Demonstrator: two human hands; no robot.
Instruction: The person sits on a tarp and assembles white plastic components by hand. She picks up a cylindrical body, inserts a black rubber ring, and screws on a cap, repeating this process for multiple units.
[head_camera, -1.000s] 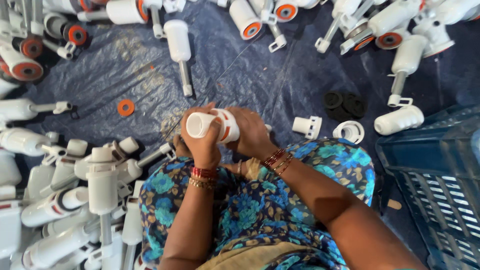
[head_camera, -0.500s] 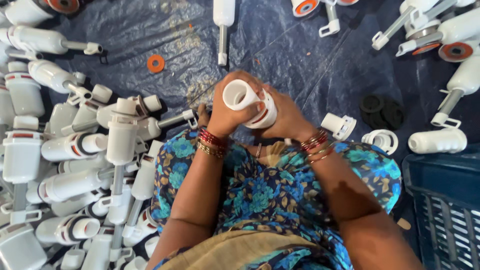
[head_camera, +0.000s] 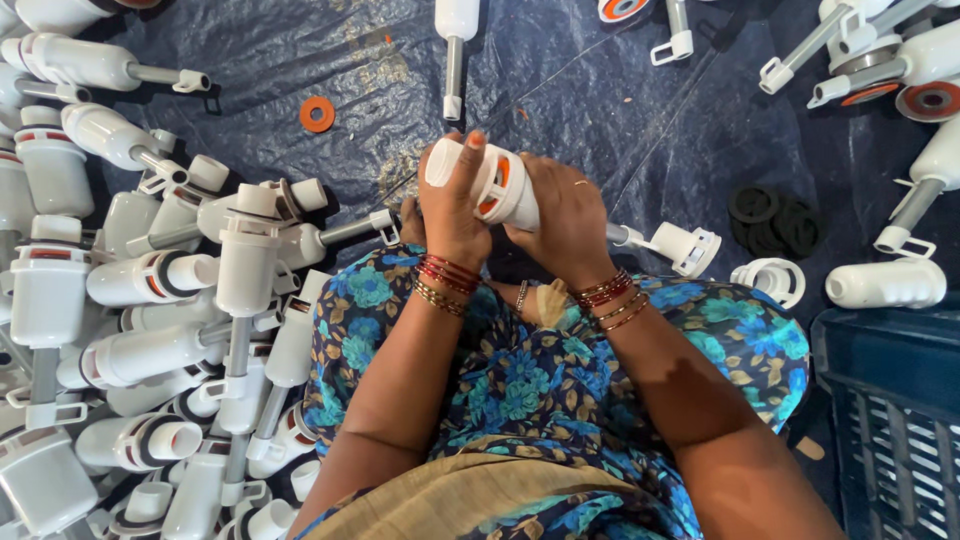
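I hold a white plastic cylinder part (head_camera: 497, 182) with an orange ring showing through its side, above my lap. My left hand (head_camera: 452, 205) grips its open left end, thumb up along the front. My right hand (head_camera: 562, 215) wraps around its right end, where a thin stem sticks out toward a white clip piece (head_camera: 688, 247). Both wrists wear red and gold bangles. My patterned blue dress (head_camera: 520, 370) fills the lower middle of the view.
A dense pile of white cylinder parts (head_camera: 150, 330) lies at my left. More parts (head_camera: 880, 70) sit at the top right. A loose orange washer (head_camera: 317, 113), black rubber rings (head_camera: 775, 215), a white ring piece (head_camera: 768, 280) and a blue crate (head_camera: 890, 420) lie on the dark tarp (head_camera: 600, 90).
The view has shifted, so the pile at left shows more. The part in my hands has turned, and its orange ring now shows between my hands.
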